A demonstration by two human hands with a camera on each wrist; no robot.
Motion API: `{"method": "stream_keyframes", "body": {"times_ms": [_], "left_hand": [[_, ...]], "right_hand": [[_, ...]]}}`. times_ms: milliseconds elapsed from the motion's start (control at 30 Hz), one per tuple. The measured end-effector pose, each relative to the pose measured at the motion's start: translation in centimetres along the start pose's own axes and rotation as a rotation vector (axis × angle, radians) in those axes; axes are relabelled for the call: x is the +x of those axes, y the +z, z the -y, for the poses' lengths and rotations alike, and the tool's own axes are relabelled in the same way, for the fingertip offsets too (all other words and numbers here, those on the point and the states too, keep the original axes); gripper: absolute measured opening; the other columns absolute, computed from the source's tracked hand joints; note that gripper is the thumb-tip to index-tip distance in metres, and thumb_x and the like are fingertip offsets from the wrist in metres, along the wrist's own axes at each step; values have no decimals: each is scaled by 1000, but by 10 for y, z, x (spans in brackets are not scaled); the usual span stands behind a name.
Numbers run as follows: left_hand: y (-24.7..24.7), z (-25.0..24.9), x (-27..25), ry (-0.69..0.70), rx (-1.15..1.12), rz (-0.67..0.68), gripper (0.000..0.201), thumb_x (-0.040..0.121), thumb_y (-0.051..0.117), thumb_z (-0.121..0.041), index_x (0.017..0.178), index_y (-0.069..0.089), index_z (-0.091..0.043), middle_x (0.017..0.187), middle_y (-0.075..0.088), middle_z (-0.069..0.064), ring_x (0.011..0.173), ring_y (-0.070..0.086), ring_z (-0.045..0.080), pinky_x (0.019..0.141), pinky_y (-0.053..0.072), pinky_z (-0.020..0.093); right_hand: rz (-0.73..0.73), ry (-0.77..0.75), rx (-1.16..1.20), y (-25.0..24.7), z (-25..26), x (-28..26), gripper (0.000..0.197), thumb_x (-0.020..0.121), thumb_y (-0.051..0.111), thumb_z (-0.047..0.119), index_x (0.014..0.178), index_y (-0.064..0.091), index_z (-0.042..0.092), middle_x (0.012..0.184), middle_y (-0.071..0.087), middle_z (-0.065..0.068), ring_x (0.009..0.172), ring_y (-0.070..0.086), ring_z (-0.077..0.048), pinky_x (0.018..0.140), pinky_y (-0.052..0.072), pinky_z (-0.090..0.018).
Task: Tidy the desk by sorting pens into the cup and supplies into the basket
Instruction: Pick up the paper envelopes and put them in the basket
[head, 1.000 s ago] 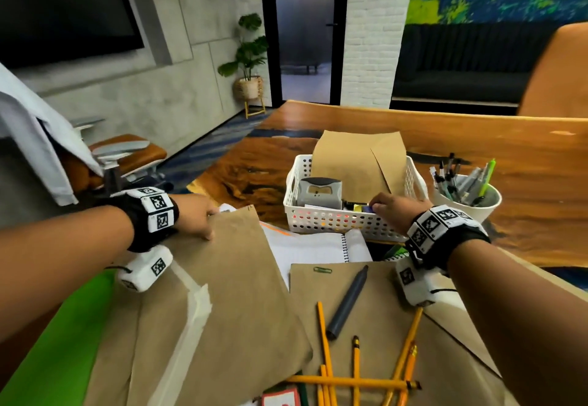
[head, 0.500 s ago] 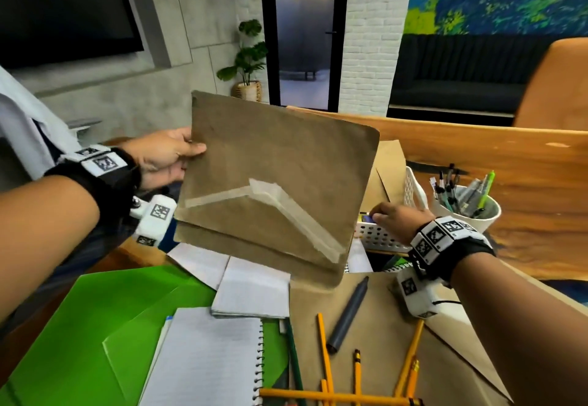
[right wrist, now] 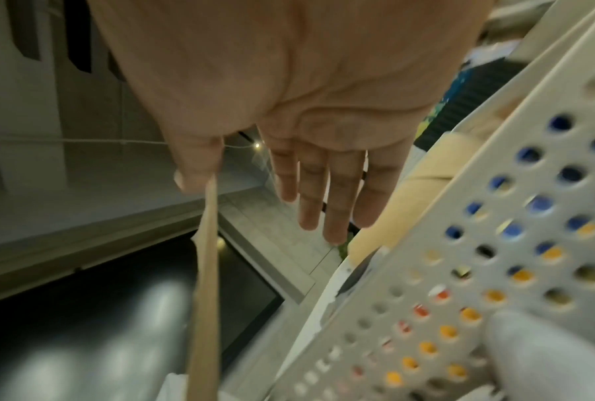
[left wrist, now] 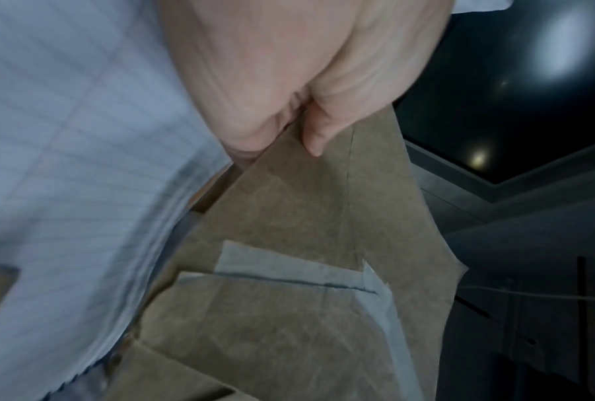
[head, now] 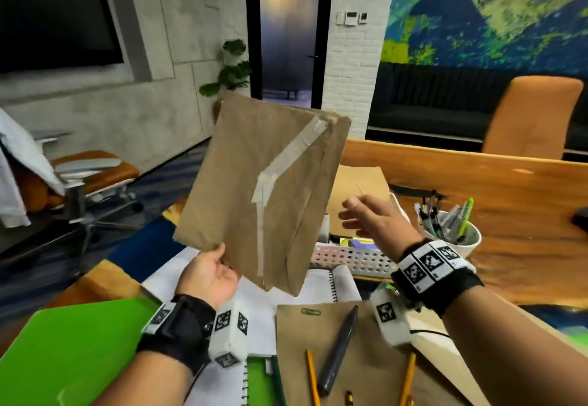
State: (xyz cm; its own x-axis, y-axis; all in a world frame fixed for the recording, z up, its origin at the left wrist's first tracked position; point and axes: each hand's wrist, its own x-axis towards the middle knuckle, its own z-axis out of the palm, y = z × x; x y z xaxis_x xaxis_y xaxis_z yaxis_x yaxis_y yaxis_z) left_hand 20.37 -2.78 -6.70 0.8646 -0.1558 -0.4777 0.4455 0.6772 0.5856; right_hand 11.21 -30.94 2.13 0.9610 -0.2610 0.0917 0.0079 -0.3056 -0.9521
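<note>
Nearest you, in front of the basket (head: 353, 259), a grey pen (head: 339, 346) and several yellow pencils (head: 311, 377) lie on a brown sheet; leave them until the step in hand is finished.

Just above and to the left of them, your left hand (head: 211, 275) pinches the bottom edge of a taped brown envelope (head: 264, 192), thumb on the near face and fingers behind it, as the left wrist view shows (left wrist: 318, 127). The envelope stands nearly upright, leaning slightly right, held in the air in front of the basket and hiding its left part.

Your right hand (head: 370, 218) hovers over the basket with fingers spread and straight, holding nothing. In the right wrist view its thumb (right wrist: 194, 162) sits right at the envelope's edge; whether it touches is unclear.

The step looks to be filing this envelope into the basket. Take its free right edge with your right hand so the paper does not flop, then lower it on edge beside the brown envelope already standing at the basket's back (head: 359, 195). Keep it clear of the small items on the basket floor.

Mind the white cup (head: 459, 241) just right of the basket: it is full of pens, and a swinging corner could tip it.
</note>
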Motion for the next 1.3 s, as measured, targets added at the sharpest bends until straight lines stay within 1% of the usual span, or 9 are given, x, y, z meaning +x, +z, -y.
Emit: {"method": "stream_keyframes", "body": {"times_ms": [100, 233, 267, 467, 633, 800, 1000, 1133, 1300], "left_hand": [[1, 15, -2, -39, -19, -20, 15, 105, 51, -13, 99, 64, -16, 93, 76, 4, 48, 65, 5, 44, 42, 11], [-6, 21, 9, -12, -50, 53, 32, 102, 53, -10, 134, 60, -16, 115, 76, 10, 108, 72, 18, 102, 47, 23], [-8, 20, 13, -2, -71, 42, 32, 102, 54, -10, 132, 60, -19, 122, 73, 9, 115, 69, 19, 101, 50, 25], [-24, 18, 32, -11, -132, -64, 16, 103, 55, -18, 103, 63, -32, 118, 63, -9, 66, 44, 0, 36, 35, 12], [-24, 16, 34, -30, -197, -71, 22, 104, 51, -19, 87, 61, -27, 121, 65, -5, 65, 53, 2, 37, 33, 11], [-28, 15, 45, -56, -296, -128, 19, 102, 55, -21, 109, 67, -36, 129, 67, -4, 111, 57, -2, 36, 34, 13], [-28, 16, 47, -76, -235, -142, 16, 101, 60, -24, 86, 57, -28, 91, 54, -15, 63, 39, -1, 37, 33, 10], [-27, 15, 44, -86, -248, -113, 6, 101, 60, -25, 99, 63, -30, 102, 63, -13, 67, 45, -3, 37, 34, 10], [-25, 17, 41, -70, -277, -87, 22, 100, 61, -25, 120, 56, -33, 137, 63, -5, 74, 50, -3, 38, 36, 12]], "right_hand": [[50, 29, 40, 27, 11, 3, 17, 96, 63, 10, 112, 59, 8, 102, 71, -15, 87, 69, -31, 87, 56, -48], [6, 42, 17, 41, 14, 16, 36, 91, 51, -16, 96, 61, 18, 90, 68, -13, 71, 66, -26, 69, 62, -44], [-16, 58, -5, 41, 15, 18, 40, 90, 48, -18, 92, 62, 20, 87, 68, -11, 69, 66, -27, 69, 62, -48], [-334, 13, -270, -6, 22, 65, 33, 77, 58, 2, 97, 67, 27, 89, 74, 1, 82, 70, -27, 79, 60, -49], [-564, 5, -446, -65, 55, 108, 32, 85, 55, 1, 114, 65, 12, 107, 70, -10, 102, 66, -28, 88, 54, -40], [-585, 55, -553, -80, 58, 138, 29, 92, 52, 8, 120, 61, 11, 117, 67, -11, 112, 61, -31, 80, 39, -27], [-498, 165, -569, -63, 31, 155, 34, 92, 58, 13, 125, 61, 13, 117, 66, -8, 111, 62, -28, 83, 39, -26], [-374, 319, -714, -74, -30, 187, 82, 55, 72, 31, 133, 49, 35, 97, 67, 11, 100, 67, -27, 90, 52, -39], [-419, 348, -636, -58, -35, 172, 41, 94, 57, 15, 134, 56, 9, 133, 59, -15, 120, 58, -34, 80, 45, -32]]}}
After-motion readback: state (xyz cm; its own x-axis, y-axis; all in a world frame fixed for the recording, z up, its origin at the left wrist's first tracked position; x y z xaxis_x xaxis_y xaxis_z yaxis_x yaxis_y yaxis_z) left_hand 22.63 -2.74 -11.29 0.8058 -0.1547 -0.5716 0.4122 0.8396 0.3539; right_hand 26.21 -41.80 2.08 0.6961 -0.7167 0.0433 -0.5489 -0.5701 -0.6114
